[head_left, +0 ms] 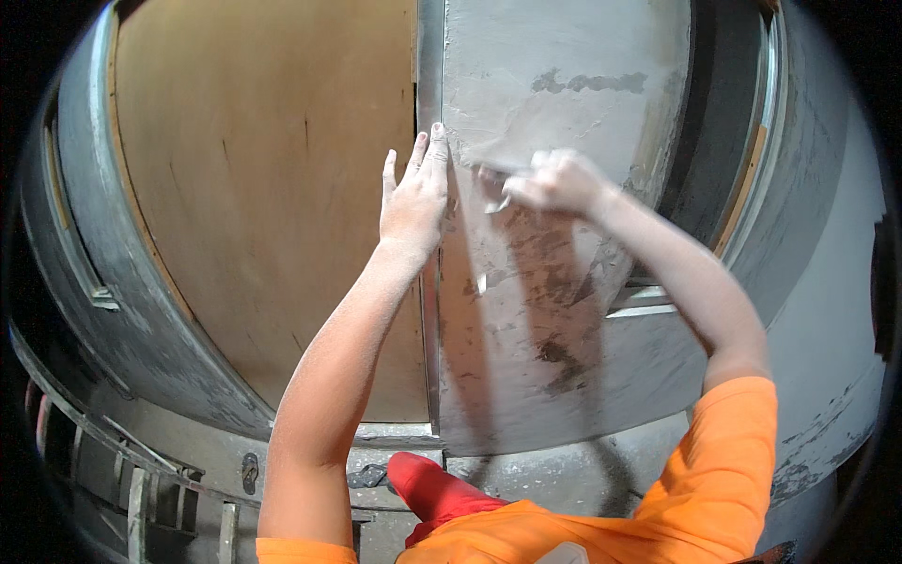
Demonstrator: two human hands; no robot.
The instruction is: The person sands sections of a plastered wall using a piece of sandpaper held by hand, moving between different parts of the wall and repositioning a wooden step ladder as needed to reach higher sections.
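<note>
My left hand (413, 197) lies open with fingers stretched up, pressed on the upright metal strip (432, 310) beside a brown wooden panel (272, 207). To its right, my right hand (559, 180) is closed around a thin scraper (503, 169), blurred by motion, with its exact shape unclear. The tool is at the face of a grey plastered wall (573, 122) whose surface is patchy, with darker bare spots. Just below the tool a pale flake (498, 204) shows. Both hands and forearms are dusted white.
A recessed opening (723, 113) with a metal and wood frame is at the right. Ladder-like rails (136, 498) stand at lower left. On the dusty floor (564, 462) lie a sandal (249, 473) and another piece of footwear (366, 476).
</note>
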